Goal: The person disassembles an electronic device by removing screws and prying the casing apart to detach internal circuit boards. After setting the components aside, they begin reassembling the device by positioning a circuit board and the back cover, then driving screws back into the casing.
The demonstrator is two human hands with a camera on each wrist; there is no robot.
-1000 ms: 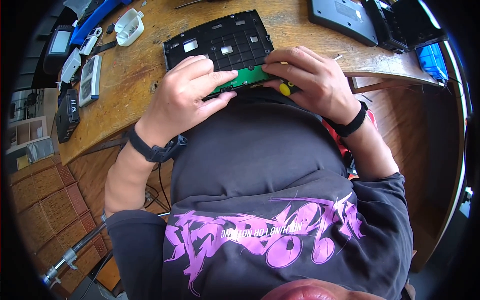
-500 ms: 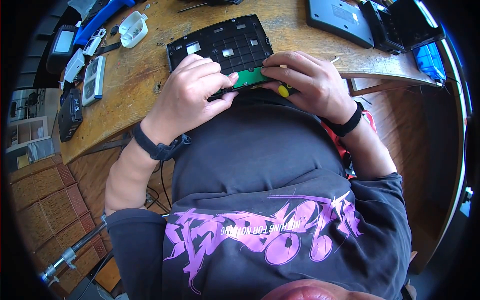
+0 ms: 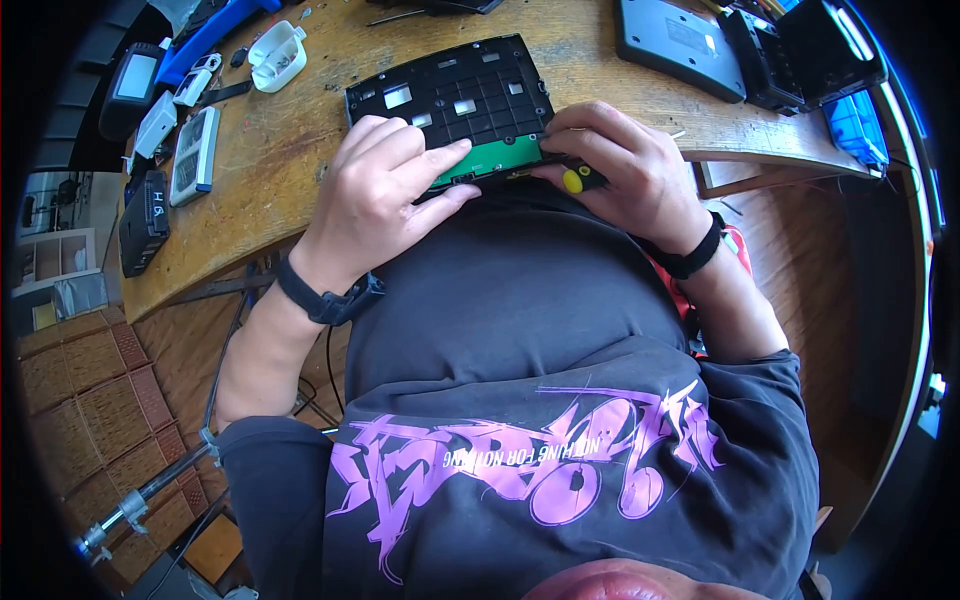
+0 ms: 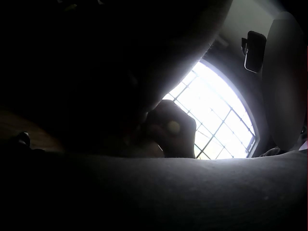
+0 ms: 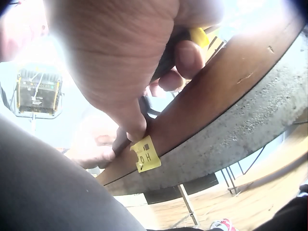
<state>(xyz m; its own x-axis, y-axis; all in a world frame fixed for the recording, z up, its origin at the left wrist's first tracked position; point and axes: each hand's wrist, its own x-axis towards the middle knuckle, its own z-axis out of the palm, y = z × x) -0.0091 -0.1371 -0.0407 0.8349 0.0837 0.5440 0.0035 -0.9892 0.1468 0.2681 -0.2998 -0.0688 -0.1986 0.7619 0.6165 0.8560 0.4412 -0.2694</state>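
A black plastic panel (image 3: 487, 97) with square cut-outs and ribs lies at the table's near edge in the head view. Along its near side runs a narrow green circuit board (image 3: 500, 155). My left hand (image 3: 380, 195) pinches the left end of the board, index finger on top and thumb at the near edge. At the other end, my right hand (image 3: 632, 172) has its fingertips on the board and thumb below. A screwdriver (image 3: 574, 181) with a yellow-and-black handle is tucked in that hand; the handle (image 5: 198, 36) shows between its fingers in the right wrist view. The left wrist view is mostly dark.
A white open case (image 3: 277, 58), a white-grey device (image 3: 195, 155) and a black box (image 3: 146, 222) stand on the left. A grey flat housing (image 3: 682, 45), black open housings (image 3: 790, 60) and a blue bin (image 3: 858, 128) are at the right.
Panel, board and both hands sit slightly further right in the head view. My left index finger drew back half a second ago and now reaches out over the board again.
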